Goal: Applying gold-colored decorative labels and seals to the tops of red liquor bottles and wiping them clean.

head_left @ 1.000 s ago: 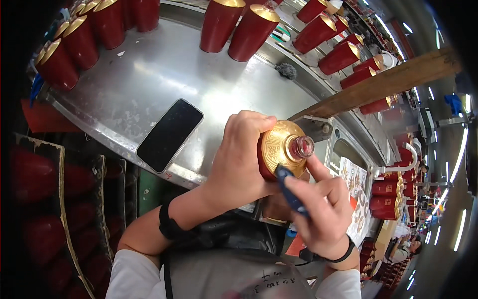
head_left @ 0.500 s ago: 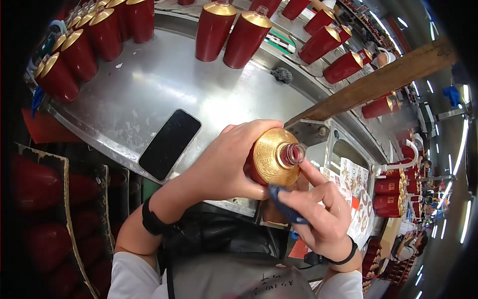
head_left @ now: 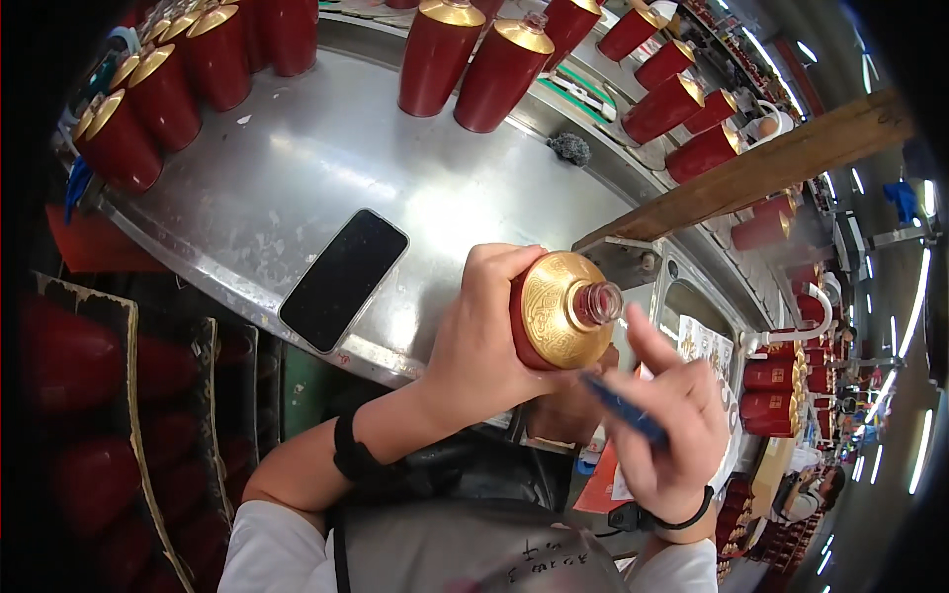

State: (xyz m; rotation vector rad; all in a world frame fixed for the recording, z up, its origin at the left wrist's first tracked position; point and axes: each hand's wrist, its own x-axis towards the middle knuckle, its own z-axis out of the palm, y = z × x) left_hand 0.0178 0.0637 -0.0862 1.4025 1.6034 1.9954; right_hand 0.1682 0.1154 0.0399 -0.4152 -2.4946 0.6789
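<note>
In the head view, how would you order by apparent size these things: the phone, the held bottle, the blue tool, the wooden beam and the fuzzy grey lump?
1. wooden beam
2. held bottle and phone: too close to rank, the bottle being raised nearer the camera
3. blue tool, slightly blurred
4. fuzzy grey lump

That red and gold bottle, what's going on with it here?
A person's left hand grips the red bottle around its side, with its gold shoulder and bare glass neck showing. The right hand holds a slim, dark blue object close to the bottle's near side; it is too blurred to say whether they touch. A phone lies on the metal table, and similar bottles stand beyond.
</note>
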